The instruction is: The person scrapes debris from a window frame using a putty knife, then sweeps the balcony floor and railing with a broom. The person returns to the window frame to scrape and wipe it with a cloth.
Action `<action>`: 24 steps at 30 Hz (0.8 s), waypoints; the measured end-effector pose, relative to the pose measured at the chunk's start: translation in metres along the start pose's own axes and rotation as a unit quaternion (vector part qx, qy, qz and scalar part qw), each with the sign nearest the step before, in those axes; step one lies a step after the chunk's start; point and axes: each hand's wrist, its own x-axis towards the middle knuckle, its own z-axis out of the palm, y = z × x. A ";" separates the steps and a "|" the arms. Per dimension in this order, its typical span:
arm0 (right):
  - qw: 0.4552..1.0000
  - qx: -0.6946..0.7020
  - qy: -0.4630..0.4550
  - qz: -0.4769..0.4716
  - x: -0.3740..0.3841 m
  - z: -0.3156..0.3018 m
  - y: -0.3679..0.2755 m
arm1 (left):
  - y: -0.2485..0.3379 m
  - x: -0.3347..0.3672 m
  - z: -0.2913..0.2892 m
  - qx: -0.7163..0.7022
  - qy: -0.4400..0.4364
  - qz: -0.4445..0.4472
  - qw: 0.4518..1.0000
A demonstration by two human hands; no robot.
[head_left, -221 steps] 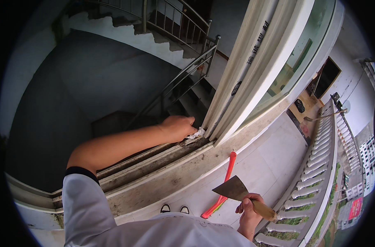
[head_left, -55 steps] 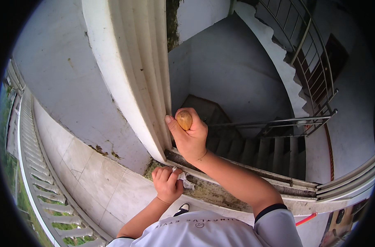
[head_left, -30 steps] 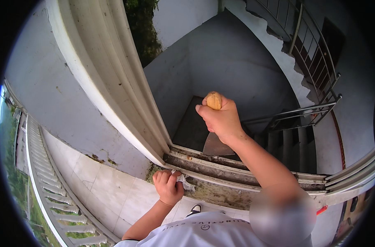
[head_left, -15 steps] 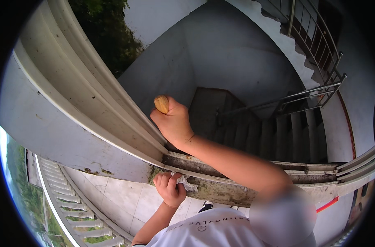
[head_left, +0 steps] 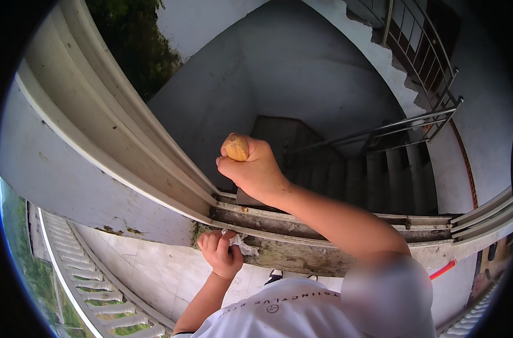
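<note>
My right hand (head_left: pixel 256 172) is closed in a fist above the window track (head_left: pixel 318 228). A rounded, yellow-brown wooden handle end (head_left: pixel 237 147) sticks out of the top of the fist; the rest of that tool is hidden by the hand and cannot be made out. Lower down, my left hand (head_left: pixel 219 254) rests against the outer edge of the sill (head_left: pixel 290 257), fingers curled round a crumpled white tissue (head_left: pixel 242 244). Dirt and dark stains mark the sill, and grime lies in the track's grooves.
A pale window frame (head_left: pixel 116 121) rises on the left. Beyond the opening, stairs (head_left: pixel 375 180) with a metal handrail (head_left: pixel 403 121) drop away. A white balustrade (head_left: pixel 93 281) stands at lower left, and a red tube (head_left: pixel 443 269) lies at right.
My right fist has moved right along the track, away from the frame's corner, with the wooden handle in it. The left hand stays at the sill with the tissue. The whole view has shifted slightly.
</note>
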 end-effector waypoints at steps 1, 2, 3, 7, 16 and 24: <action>1.000 -0.008 -0.006 -0.026 -0.006 -0.005 -0.001 | 0.000 0.001 0.000 -0.004 0.000 0.001 1.000; 0.998 -0.016 -0.012 -0.051 -0.012 -0.008 0.000 | 0.000 0.002 0.001 -0.008 0.000 0.002 1.000; 0.997 -0.024 -0.019 -0.076 -0.018 -0.011 0.000 | 0.001 0.002 0.001 -0.011 -0.001 0.003 1.000; 0.999 -0.034 -0.015 -0.036 -0.034 -0.029 -0.019 | -0.001 0.001 0.000 -0.017 0.002 0.005 1.000; 0.999 -0.027 0.037 0.010 -0.061 -0.060 -0.041 | -0.002 0.000 0.000 -0.027 0.010 0.007 1.000; 0.986 -0.096 0.074 -0.117 -0.066 -0.038 -0.040 | -0.003 0.000 -0.001 -0.024 0.018 0.007 1.000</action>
